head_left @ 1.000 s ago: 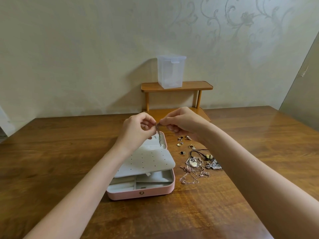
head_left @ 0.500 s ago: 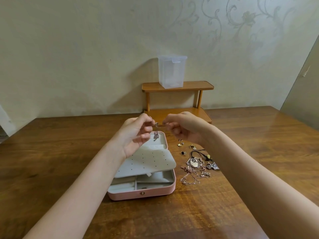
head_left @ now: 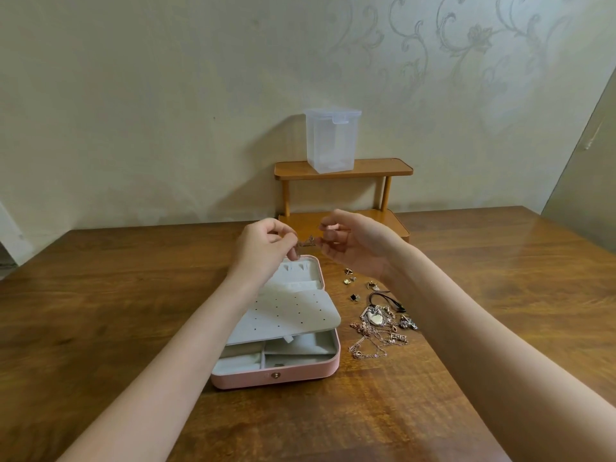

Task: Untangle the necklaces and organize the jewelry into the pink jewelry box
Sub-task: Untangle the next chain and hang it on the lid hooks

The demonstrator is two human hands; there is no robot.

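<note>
Both hands are hovering above the far end of the pink jewelry box (head_left: 276,373), which is sitting open on the wooden worktop (head_left: 100,311). The left hand (head_left: 263,248) is keeping a narrow grip, fingertips pinching one end of a small piece of chain (head_left: 307,242), and the right hand (head_left: 353,243) is pinching the other end, so the chain is stretching between them over the box's back edge. Inside the box, a white perforated panel (head_left: 286,315) is lying tilted over the compartments. Just right of the box, a tangled heap of necklaces (head_left: 380,331) is lying on the worktop, with a few small earrings (head_left: 351,281) scattered beyond it. Behind the box, a small wooden shelf (head_left: 343,168) is standing against the wall, carrying a clear plastic container (head_left: 331,141).
</note>
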